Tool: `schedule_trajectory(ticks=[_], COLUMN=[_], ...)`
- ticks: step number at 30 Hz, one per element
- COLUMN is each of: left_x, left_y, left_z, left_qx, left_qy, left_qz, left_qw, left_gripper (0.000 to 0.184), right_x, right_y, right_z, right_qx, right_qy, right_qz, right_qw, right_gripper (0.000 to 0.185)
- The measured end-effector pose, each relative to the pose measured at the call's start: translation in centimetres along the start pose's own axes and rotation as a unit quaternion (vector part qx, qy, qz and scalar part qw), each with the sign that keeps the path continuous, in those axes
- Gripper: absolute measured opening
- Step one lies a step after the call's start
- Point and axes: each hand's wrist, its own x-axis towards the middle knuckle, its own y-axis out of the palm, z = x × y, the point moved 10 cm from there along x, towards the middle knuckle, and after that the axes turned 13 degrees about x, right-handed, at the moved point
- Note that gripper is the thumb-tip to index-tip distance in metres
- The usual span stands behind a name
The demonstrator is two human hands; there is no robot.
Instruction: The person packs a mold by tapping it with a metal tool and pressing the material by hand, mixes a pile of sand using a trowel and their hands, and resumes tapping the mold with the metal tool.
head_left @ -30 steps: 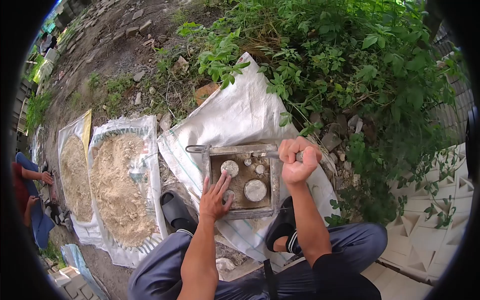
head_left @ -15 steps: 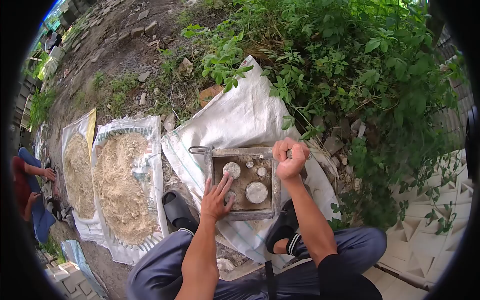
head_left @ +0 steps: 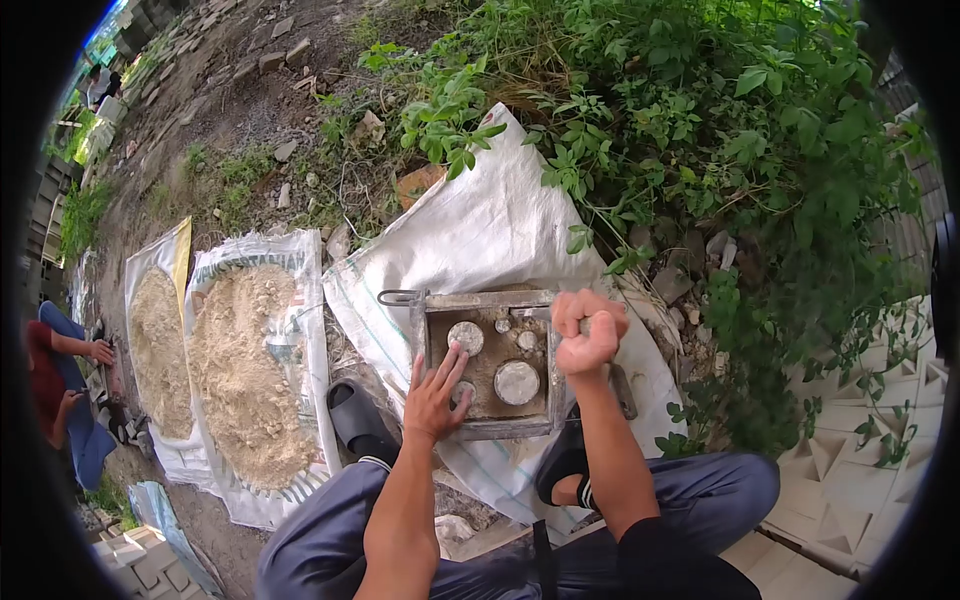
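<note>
A square wooden frame (head_left: 490,430) lies on a white woven sack (head_left: 470,230) between my feet. Inside it, brown sandy material surrounds several pale round pieces, including a large disc (head_left: 517,382) and a medium disc (head_left: 466,339). My left hand (head_left: 433,398) rests over the frame's left side, fingers spread, its fingertips touching the medium disc. At the frame's upper right corner, my right hand (head_left: 590,333) is a fist around a tool handle. Part of a thin metal piece shows beside this fist, over the frame's edge; the rest of the tool is hidden.
Two sacks bearing pale powder (head_left: 245,375) lie at the left. A co-worker (head_left: 65,365) sits at the far left. Leafy plants (head_left: 700,130) and rubble border the upper right. Patterned pale blocks (head_left: 850,480) are at the lower right.
My right hand has moved slightly, first left and then a little down, with the tool in its fist. My left hand stays in place on the disc.
</note>
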Motion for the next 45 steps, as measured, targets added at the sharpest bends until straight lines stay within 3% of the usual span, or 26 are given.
schedule_trajectory(ticks=[2,5,7,8,11,14,18,22,28,31,34,36,41,45], left_x=[0.0,-0.1,-0.4,-0.2,0.1,0.0,0.0,0.0,-0.3,-0.1,0.7,0.3,-0.1,0.0], left_y=[-0.4,0.2,0.4,0.1,-0.5,-0.2,-0.3,-0.8,0.0,-0.1,-0.4,-0.2,-0.6,0.1], left_z=[-0.1,-0.1,0.1,0.1,-0.2,-0.1,-0.1,-0.2,0.1,0.0,0.1,0.0,-0.1,0.1], left_qx=[-0.006,-0.006,0.001,-0.006,-0.015,-0.009,-0.007,-0.001,-0.019,-0.020,-0.017,-0.022,-0.021,-0.014], left_qy=[0.003,0.008,-0.002,-0.003,0.000,0.004,0.003,0.005,0.004,-0.002,0.002,-0.001,0.005,-0.002], left_qz=[-0.016,-0.021,-0.009,-0.006,-0.011,-0.017,-0.018,-0.034,-0.012,-0.005,-0.032,-0.027,-0.037,0.002], left_qw=[1.000,1.000,1.000,1.000,1.000,1.000,1.000,0.999,1.000,1.000,0.999,0.999,0.999,1.000], left_gripper=[0.064,0.064,0.065,0.065,0.065,0.065,0.065,0.064,0.065,0.065,0.065,0.066,0.064,0.065], right_x=[-0.2,1.6,2.0,1.2,0.5,1.1,2.4,0.8,2.1,1.5,1.8,1.1,1.5,1.3], right_y=[1.1,1.6,1.2,0.5,-0.9,0.7,0.9,1.2,0.1,1.1,1.5,0.5,0.8,0.4], right_z=[-1.7,0.4,3.4,1.7,-3.0,-0.5,2.9,-1.8,0.6,-3.0,-0.3,2.0,-1.2,2.3], right_qx=[-0.071,-0.068,0.005,0.005,0.004,-0.013,0.054,-0.001,0.011,0.009,-0.027,0.029,-0.007,0.048], right_qy=[-0.002,0.001,0.004,0.007,0.039,0.024,0.003,0.035,0.024,0.059,0.022,-0.002,0.042,0.004], right_qz=[0.092,0.067,-0.002,-0.007,0.015,0.045,-0.031,0.045,-0.043,0.043,0.040,-0.039,0.032,-0.033], right_qw=[0.993,0.995,1.000,1.000,0.999,0.999,0.998,0.998,0.999,0.997,0.999,0.999,0.999,0.998], right_gripper=[0.051,0.052,0.052,0.052,0.050,0.049,0.047,0.052,0.053,0.053,0.053,0.052,0.052,0.052])
